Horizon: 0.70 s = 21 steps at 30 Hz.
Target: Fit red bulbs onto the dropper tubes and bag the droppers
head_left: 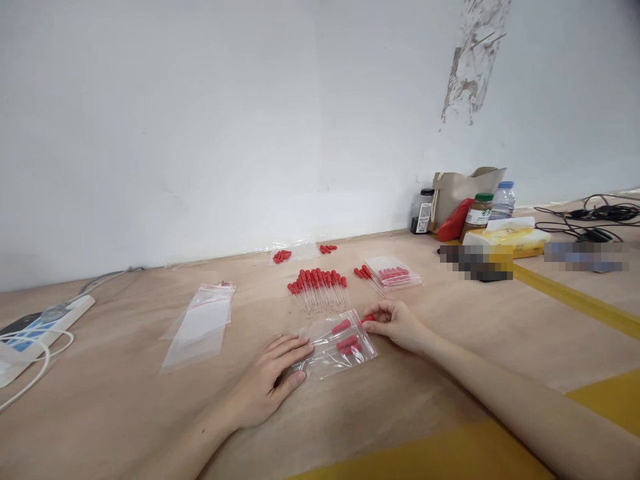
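Observation:
A clear zip bag (327,363) lies flat on the table, with several red-bulbed droppers (347,343) inside. My left hand (270,373) rests on the bag's left end, fingers stretched out flat. At the bag's red-edged right end, my right hand (395,325) pinches another dropper (369,319) by its red bulb; its stem points into the bag. Beyond the bag a row of loose droppers (320,283) lies side by side, thin clear stems towards me. A few more droppers (367,272) lie right of the row, against a stack of filled bags (395,272).
Flat zip bags (200,323) lie on the left, near a white power strip (75,313) with cables. Loose red bulbs (283,257) lie by the wall. At the right stand a tissue pack (505,241), a green-lidded jar (479,212), a water bottle (503,200) and a beige bag (457,197).

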### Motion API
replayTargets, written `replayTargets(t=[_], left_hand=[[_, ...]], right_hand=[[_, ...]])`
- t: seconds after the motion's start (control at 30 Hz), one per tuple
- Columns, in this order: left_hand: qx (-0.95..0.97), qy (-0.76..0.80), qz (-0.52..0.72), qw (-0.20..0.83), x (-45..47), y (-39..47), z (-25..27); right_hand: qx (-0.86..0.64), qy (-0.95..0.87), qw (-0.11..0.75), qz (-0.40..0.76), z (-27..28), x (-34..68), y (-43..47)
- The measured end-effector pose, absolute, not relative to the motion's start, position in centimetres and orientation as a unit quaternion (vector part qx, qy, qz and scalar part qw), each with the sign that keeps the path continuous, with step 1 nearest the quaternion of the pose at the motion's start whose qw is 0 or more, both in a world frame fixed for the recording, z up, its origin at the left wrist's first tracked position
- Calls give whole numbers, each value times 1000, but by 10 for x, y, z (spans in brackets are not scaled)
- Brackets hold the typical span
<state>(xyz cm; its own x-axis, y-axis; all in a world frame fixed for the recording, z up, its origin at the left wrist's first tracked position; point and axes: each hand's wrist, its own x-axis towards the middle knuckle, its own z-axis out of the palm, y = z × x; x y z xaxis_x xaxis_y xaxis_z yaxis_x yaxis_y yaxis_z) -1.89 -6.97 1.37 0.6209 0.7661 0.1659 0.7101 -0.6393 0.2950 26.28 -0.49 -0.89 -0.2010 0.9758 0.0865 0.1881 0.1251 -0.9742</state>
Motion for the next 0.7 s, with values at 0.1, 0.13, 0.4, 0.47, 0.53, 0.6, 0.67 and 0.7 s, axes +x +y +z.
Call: replayTargets(t=[0.1, 0.13, 0.4, 0.47, 0.53, 0.6, 0.67, 0.7], left_hand=[[896, 407, 145, 99, -19, -70, 13], [897, 406, 145, 98, -19, -70, 13], [893, 415, 140, 100, -18, -71, 14], [895, 413, 138, 96, -19, -72, 15], [900, 406, 134, 88, -19, -72, 15], [904, 400, 130, 83, -19, -72, 16], [905, 395, 131, 85, -19, -72, 16], [905, 394, 133, 87, -19, -72, 16]], right_hand=[[-464, -650, 402, 448, -11, 261, -3], [-462, -653, 398, 450, -12, 260, -3], [-413, -679, 345, 499, -11, 255, -12], [-430, -685, 339, 481, -9, 257, -12], [-473, -701, 353, 401, -4, 262, -6], [-521, -728, 358, 266, 1, 267, 6], [-562, -745, 332, 138, 8, 272, 22], [-581, -747, 311, 92, 11, 273, 30]])
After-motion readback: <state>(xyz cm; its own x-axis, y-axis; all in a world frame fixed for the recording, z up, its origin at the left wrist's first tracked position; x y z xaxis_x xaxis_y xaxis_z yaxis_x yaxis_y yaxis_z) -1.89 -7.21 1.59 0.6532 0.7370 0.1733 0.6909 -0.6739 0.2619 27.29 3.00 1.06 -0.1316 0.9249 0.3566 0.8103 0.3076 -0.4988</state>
